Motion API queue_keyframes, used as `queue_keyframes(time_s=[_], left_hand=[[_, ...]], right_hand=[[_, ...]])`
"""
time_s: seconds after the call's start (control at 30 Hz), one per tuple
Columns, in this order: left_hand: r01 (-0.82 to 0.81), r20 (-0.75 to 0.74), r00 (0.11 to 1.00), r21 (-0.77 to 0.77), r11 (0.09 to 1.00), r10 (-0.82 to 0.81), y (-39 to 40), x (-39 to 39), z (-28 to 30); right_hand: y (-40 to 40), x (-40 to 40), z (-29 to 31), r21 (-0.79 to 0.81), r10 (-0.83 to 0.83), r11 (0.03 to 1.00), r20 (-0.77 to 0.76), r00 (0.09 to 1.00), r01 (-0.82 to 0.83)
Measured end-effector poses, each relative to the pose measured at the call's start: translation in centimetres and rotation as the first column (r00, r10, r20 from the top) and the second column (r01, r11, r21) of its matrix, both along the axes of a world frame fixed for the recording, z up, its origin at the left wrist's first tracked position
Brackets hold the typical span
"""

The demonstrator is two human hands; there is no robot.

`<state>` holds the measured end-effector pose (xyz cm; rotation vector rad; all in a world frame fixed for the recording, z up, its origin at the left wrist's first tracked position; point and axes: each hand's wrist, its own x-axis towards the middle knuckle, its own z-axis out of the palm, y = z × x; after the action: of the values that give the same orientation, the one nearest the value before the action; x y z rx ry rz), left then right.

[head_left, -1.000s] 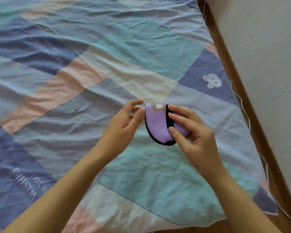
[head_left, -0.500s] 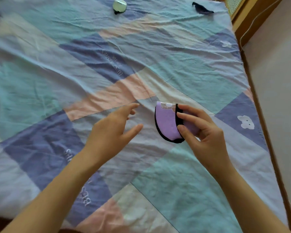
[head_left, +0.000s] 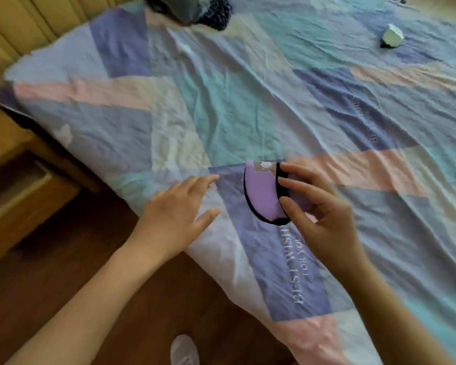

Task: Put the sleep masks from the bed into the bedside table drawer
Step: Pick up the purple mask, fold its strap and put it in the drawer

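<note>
My right hand point(head_left: 317, 217) holds a folded purple sleep mask point(head_left: 262, 193) with black trim and a black strap, a little above the patchwork bed sheet point(head_left: 248, 101). My left hand point(head_left: 177, 219) hovers open just left of the mask, fingers spread, touching nothing. Another folded mask, pale green with a dark edge point(head_left: 392, 36), lies on the sheet at the far right. The wooden bedside table point(head_left: 0, 133) stands at the left, and its drawer point(head_left: 19, 191) is pulled out.
A dark heap of clothes point(head_left: 192, 9) lies at the head of the bed by the wooden headboard point(head_left: 16, 25). Brown wooden floor point(head_left: 63, 272) runs between the bed and the bedside table. A pale shoe point(head_left: 184, 351) shows at the bottom edge.
My left hand has let go of the purple mask and opened. My view has swung left, bringing the bedside table, open drawer and floor into sight; my right hand keeps the mask.
</note>
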<state>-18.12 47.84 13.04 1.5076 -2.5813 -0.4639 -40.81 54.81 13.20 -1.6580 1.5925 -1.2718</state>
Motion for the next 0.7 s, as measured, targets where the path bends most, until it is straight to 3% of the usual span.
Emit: queue_keyframes(time_s=[0.3, 0.7], left_hand=[[-0.240, 0.052, 0.970, 0.005, 0.971, 0.239, -2.4, 22.5, 0.3], [-0.551, -0.001, 0.834, -0.058, 0.832, 0.552, -0.1, 39.8, -1.3]], right_hand=[[-7.8, 22.5, -0.5, 0.080, 0.245, 0.965, 0.057, 0.968, -0.249], [-14.3, 41.0, -1.3, 0.100, 0.575, 0.815, -0.021, 0.818, -0.570]])
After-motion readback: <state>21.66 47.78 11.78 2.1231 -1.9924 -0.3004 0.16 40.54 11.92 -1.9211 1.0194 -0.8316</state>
